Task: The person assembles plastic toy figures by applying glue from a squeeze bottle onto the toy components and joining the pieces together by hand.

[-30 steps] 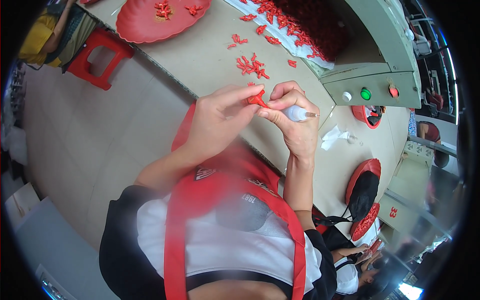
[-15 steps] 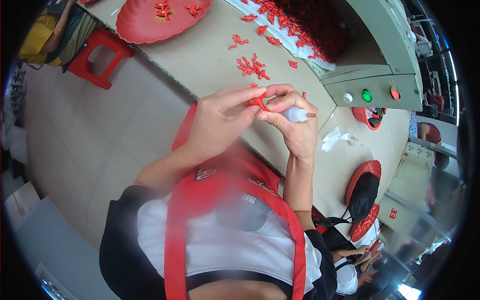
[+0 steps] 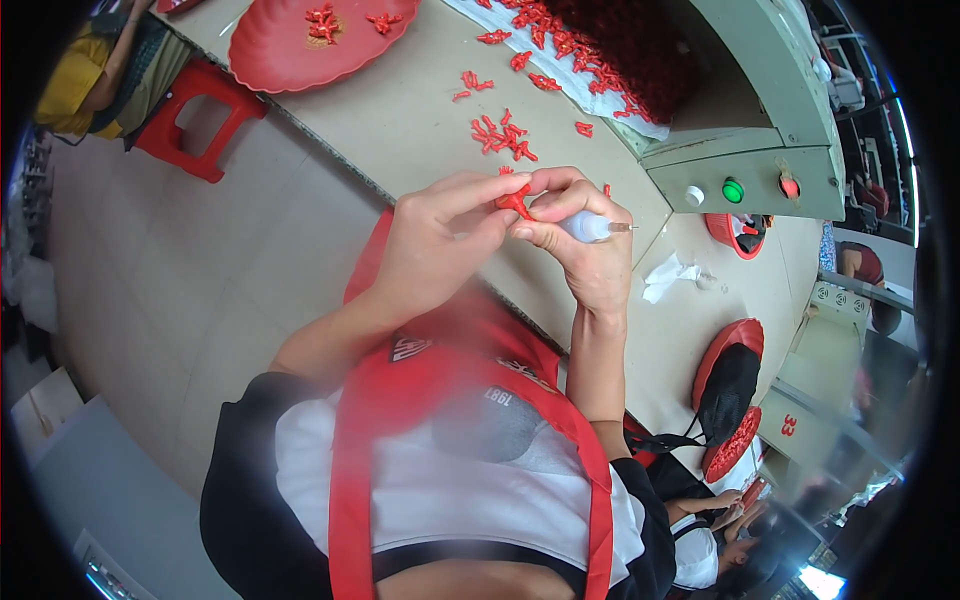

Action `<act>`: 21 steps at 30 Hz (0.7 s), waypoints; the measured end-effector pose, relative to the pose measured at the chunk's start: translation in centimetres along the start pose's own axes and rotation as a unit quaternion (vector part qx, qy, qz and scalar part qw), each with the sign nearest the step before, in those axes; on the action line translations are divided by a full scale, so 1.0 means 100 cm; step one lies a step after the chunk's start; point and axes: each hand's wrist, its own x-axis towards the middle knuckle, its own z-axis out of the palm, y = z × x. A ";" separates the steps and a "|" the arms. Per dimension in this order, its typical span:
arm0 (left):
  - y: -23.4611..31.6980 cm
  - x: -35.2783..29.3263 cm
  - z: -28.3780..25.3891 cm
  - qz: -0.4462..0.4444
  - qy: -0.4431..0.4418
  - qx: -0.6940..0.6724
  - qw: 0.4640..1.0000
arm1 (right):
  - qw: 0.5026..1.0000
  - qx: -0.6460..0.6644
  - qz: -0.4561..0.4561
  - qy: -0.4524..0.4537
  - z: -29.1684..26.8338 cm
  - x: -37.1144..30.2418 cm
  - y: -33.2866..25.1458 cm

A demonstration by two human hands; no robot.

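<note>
Over the table's front edge, my two hands meet at a small red plastic figure part [image 3: 514, 204]. My left hand [image 3: 435, 240] pinches it between thumb and fingertips. My right hand [image 3: 598, 262] is closed around a small translucent squeeze bottle [image 3: 586, 227] with a needle tip, which points away to the right. The right thumb and index finger also press on the red part. My fingers cover some of its shape. Just beyond my hands lies a small pile of loose red pieces [image 3: 503, 137].
A red scalloped plate [image 3: 265, 55] with several red figures stands at far left. Red figures lie on a white cloth [image 3: 647, 128] before a pale green booth [image 3: 742, 182] with buttons. Crumpled tissue [image 3: 668, 277], a red basket [image 3: 724, 236] and a black bag [image 3: 729, 392] sit right. Other people are nearby.
Almost nothing differs. The view has shifted very slightly, and both hands keep the same hold on the red part and the bottle.
</note>
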 end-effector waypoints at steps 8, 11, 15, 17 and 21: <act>-0.001 0.000 -0.001 -0.005 -0.007 -0.011 1.000 | 1.000 0.004 0.007 -0.002 0.000 0.002 0.002; -0.003 0.001 -0.001 -0.013 -0.005 -0.022 1.000 | 1.000 -0.006 0.014 0.003 0.000 0.002 0.001; -0.006 0.003 -0.001 -0.056 -0.004 -0.050 0.997 | 0.998 -0.032 0.046 0.028 0.003 0.004 -0.002; -0.009 0.005 -0.001 -0.090 0.001 -0.079 0.993 | 0.996 -0.066 0.050 0.040 0.004 0.006 -0.001; -0.018 0.009 -0.003 -0.147 0.005 -0.186 0.972 | 0.991 -0.116 0.034 0.065 0.009 0.006 0.001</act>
